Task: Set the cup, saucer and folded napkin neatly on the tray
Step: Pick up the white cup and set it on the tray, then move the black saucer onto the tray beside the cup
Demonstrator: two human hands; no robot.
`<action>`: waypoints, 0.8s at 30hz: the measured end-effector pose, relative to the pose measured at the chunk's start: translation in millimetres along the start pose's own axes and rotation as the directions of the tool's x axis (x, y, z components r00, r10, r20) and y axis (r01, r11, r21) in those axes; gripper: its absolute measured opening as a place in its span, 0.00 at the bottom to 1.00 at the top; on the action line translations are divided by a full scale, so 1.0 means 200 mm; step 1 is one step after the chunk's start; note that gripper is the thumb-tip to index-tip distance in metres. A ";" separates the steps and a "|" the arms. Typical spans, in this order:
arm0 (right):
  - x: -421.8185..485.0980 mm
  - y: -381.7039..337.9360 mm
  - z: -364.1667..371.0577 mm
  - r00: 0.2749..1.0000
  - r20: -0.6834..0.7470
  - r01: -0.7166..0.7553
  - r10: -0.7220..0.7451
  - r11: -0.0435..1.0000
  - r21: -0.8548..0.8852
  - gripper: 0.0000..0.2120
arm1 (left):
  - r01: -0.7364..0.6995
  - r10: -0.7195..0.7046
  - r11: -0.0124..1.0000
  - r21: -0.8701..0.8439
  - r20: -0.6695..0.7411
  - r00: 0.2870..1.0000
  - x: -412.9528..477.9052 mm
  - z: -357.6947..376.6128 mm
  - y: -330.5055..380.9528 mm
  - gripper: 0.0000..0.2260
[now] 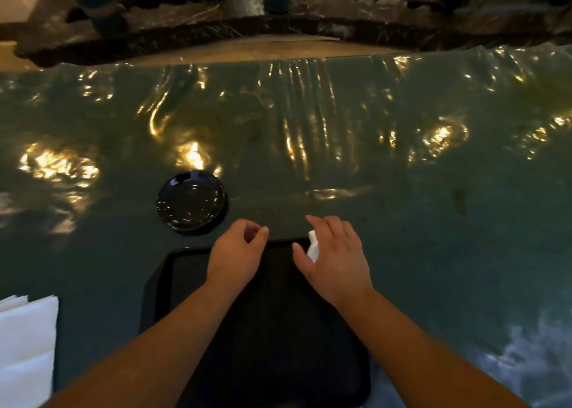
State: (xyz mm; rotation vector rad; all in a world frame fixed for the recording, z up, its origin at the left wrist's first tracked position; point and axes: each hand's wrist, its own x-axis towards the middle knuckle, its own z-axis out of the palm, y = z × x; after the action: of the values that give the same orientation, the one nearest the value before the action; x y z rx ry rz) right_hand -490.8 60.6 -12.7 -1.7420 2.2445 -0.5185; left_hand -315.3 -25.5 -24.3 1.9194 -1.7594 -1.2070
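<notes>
A black tray (173, 283) lies on the table right in front of me. My left hand (236, 254) hovers over the tray's far edge with fingers loosely curled and nothing in them. My right hand (335, 256) is over the tray's far right corner, spread palm down over a small white folded napkin (312, 246), most of it hidden beneath the hand. Whether the fingers grip the napkin is unclear. A black glossy saucer (191, 200) rests on the table beyond the tray, to the left. No cup is in view.
A stack of white napkins (24, 342) lies at the near left edge. The table wears a wrinkled, shiny dark green cover (402, 166). Beyond its far edge is a dark stone ledge (216, 23) with potted plants (96, 2).
</notes>
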 end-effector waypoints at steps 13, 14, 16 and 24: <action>0.58 -0.63 0.42 0.880 0.474 -0.265 0.038 0.867 0.421 0.38 | 0.265 -0.306 0.932 -0.247 -0.145 0.941 0.48 -0.73 -0.51 0.38; 0.61 -0.64 0.44 0.874 0.482 -0.285 0.054 0.862 0.420 0.39 | 0.277 -0.320 0.910 -0.307 -0.098 0.942 0.51 -0.74 -0.52 0.39; 0.66 -0.66 0.46 0.868 0.491 -0.310 0.072 0.851 0.424 0.39 | 0.286 -0.319 0.883 -0.373 -0.029 0.947 0.55 -0.74 -0.52 0.37; 0.71 -0.72 0.53 0.841 0.523 -0.414 0.137 0.787 0.458 0.40 | 0.260 -0.228 0.884 -0.389 0.128 0.965 0.60 -0.72 -0.44 0.15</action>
State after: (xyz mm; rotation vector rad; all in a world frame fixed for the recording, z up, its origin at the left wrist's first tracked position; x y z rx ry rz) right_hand -357.9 -121.1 -44.2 -1.0571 1.7258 -0.5434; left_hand -162.0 -162.6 -42.5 1.8951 -1.1944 -1.6070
